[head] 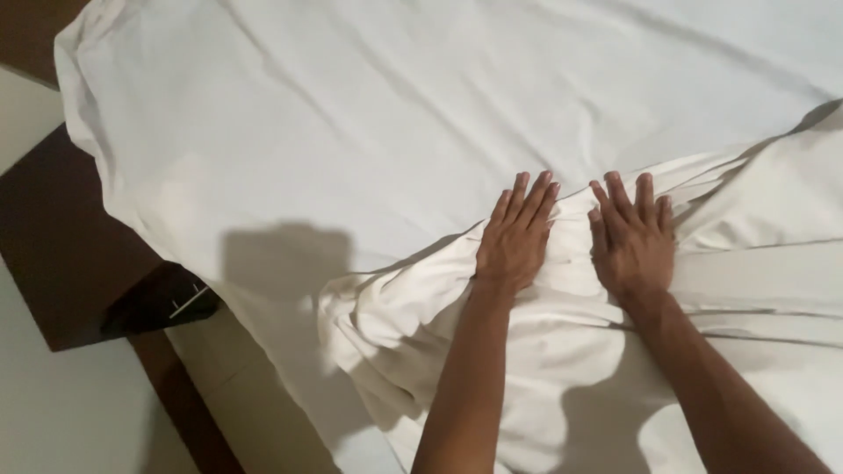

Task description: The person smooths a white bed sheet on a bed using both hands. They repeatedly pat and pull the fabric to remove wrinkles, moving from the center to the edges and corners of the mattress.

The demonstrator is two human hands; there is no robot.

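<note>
A plain white sheet covered the bed, with a bunched white cover lying near, both unpatterned. At left, the bed frame was dark brown and the floor pale grey.

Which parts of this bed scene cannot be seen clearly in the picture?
Head view only:
- Palms of the left hand and right hand: pressed flat on the bunched white sheet, so what lies under them is hidden.
- Mattress: fully covered by the flat sheet.
- Dark wooden furniture: cut off by the left edge.
- Small pale stick on it: too small to identify.
</note>
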